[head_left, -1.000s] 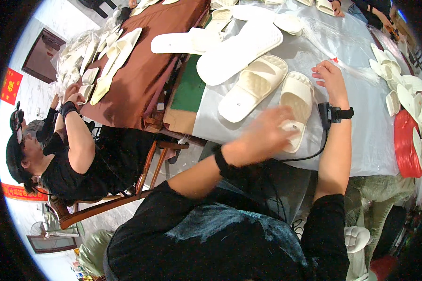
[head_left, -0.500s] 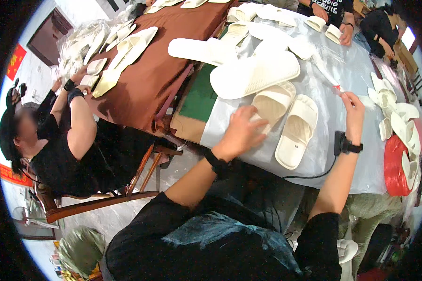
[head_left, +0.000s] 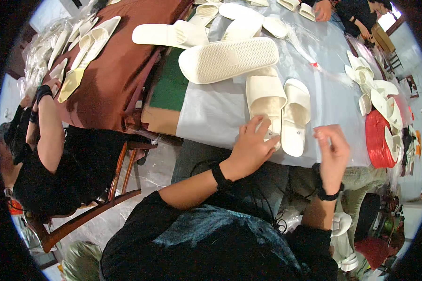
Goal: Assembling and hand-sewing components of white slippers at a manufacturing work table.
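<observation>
Two white slippers lie side by side near the front edge of the table, toes pointing away from me. My left hand (head_left: 254, 145) is at the heel of the left slipper (head_left: 266, 93), fingers spread over its rear end and partly hiding it. The right slipper (head_left: 295, 117) lies right next to it, untouched. My right hand (head_left: 334, 147) hovers right of the pair, fingers loosely bent and somewhat blurred, with nothing visible in them. Beyond the pair, a larger slipper (head_left: 229, 61) lies sole up, its zigzag tread showing.
More white slippers (head_left: 173, 35) cover the far part of the plastic-covered table (head_left: 206, 112). A clear plastic strip with a red tie (head_left: 314, 64) lies there. A red roll (head_left: 380, 140) stands at the right edge. Left, a co-worker's hand (head_left: 54, 84) touches a slipper by the brown cloth (head_left: 126, 70).
My right hand has left the plastic strip and come back toward me. My left hand has moved to the left slipper's heel; that slipper now lies straighter beside the other. The view has shifted.
</observation>
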The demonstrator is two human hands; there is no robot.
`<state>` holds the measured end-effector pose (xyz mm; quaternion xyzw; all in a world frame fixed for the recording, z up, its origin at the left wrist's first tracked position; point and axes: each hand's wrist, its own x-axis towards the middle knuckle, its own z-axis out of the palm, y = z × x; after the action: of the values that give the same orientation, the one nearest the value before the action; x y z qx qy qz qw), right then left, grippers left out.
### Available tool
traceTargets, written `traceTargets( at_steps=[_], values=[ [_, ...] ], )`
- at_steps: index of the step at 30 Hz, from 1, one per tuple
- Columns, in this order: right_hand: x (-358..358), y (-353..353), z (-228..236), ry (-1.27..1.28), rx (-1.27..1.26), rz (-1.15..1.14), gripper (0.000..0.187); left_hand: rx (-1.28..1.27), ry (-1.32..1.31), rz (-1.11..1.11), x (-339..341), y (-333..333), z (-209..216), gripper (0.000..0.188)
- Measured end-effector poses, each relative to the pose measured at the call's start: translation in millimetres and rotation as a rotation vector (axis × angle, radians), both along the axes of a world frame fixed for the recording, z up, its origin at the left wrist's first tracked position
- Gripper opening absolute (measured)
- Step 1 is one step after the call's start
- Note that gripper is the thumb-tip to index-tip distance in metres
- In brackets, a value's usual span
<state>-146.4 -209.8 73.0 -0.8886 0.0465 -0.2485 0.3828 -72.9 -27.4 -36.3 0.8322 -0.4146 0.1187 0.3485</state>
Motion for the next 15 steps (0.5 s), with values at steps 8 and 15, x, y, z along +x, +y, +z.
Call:
traceTargets(
  at_steps=[8,15],
  values=[
    [-16.2,48.4,-29.1,-0.126,-0.352,0.339,0.018,-0.109,-0.033,-0.198,3.4,-0.4,-6.9,0.044],
    [-29.2,57.5,-65.4,-0.134,-0.332,0.207,0.015,-0.214,0.277,-0.301,9.1,44.0,5.9,0.049]
  ],
)
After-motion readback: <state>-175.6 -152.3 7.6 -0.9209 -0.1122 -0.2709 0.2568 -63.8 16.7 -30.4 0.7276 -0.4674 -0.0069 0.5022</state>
